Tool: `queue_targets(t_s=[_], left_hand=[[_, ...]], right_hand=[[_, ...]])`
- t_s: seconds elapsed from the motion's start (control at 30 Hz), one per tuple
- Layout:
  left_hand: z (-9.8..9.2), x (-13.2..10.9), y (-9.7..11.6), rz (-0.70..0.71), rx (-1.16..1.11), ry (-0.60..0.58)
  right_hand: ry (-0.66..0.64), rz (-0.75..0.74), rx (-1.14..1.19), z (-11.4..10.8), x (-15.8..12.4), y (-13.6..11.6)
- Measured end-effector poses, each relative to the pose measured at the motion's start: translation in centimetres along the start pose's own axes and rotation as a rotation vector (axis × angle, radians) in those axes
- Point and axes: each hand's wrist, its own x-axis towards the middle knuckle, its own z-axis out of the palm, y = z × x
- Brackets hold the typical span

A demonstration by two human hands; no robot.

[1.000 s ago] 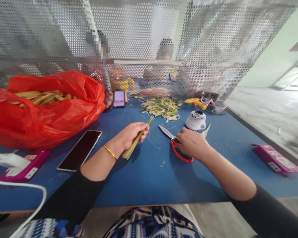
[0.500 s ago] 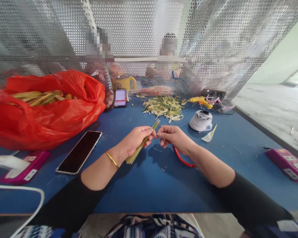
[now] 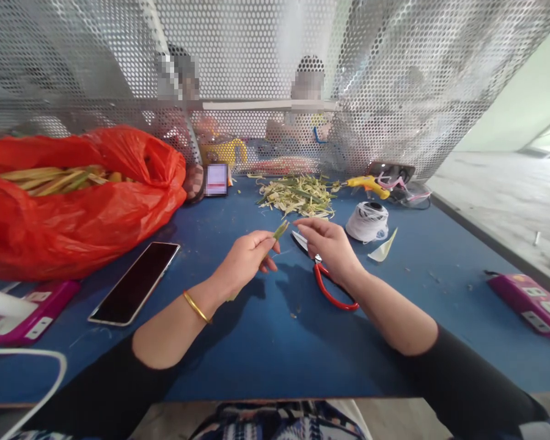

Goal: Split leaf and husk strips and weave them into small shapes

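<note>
My left hand (image 3: 245, 260) is closed round a bundle of green leaf strips (image 3: 280, 230), whose tip sticks out toward the far side. My right hand (image 3: 330, 246) hovers just right of that tip, fingers pinched together on what looks like a thin white thread, too fine to be sure of. Red-handled scissors (image 3: 329, 287) lie on the blue table (image 3: 275, 342) under my right wrist, nobody holding them. A spool of white thread (image 3: 367, 221) stands behind my right hand.
A red plastic bag (image 3: 77, 201) of leaf strips fills the far left. A black phone (image 3: 135, 281), a pile of leaf trimmings (image 3: 297, 195), a yellow glue gun (image 3: 366, 183) and pink boxes (image 3: 527, 302) lie around. People sit behind a perforated metal screen (image 3: 275, 73).
My right hand left the scissors, came to the tip of the strips and now pinches just right of it. My left hand turned the bundle more upright.
</note>
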Motion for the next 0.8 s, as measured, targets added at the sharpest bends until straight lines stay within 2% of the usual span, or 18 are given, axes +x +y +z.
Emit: queue_targets(t_s=[0.07, 0.13, 0.23, 0.4, 0.53, 0.73, 0.8], left_hand=[[0.1, -0.1, 0.0, 0.002, 0.013, -0.063], [0.1, -0.3, 0.1, -0.009, -0.014, -0.138], [0.1, -0.4, 0.1, -0.029, -0.087, -0.21], [0.1, -0.4, 0.0, -0.064, -0.133, -0.251], [0.3, -0.4, 0.0, -0.015, -0.077, -0.241], [0.4, -0.4, -0.1, 0.216, 0.341, -0.109], [0.4, -0.4, -0.1, 0.224, 0.395, -0.07]], right_hand=[[-0.127, 0.027, 0.008, 0.1, -0.3, 0.0], [-0.189, 0.043, 0.038, 0.2, -0.5, 0.0], [-0.208, 0.03, 0.079, 0.3, -0.6, 0.0], [-0.185, 0.0, 0.103, 0.6, -0.8, -0.1], [-0.13, -0.014, 0.128, 0.9, -0.9, -0.1], [-0.145, -0.017, 0.116, 1.0, -1.0, 0.2], [-0.179, -0.007, 0.076, 0.9, -0.9, 0.2]])
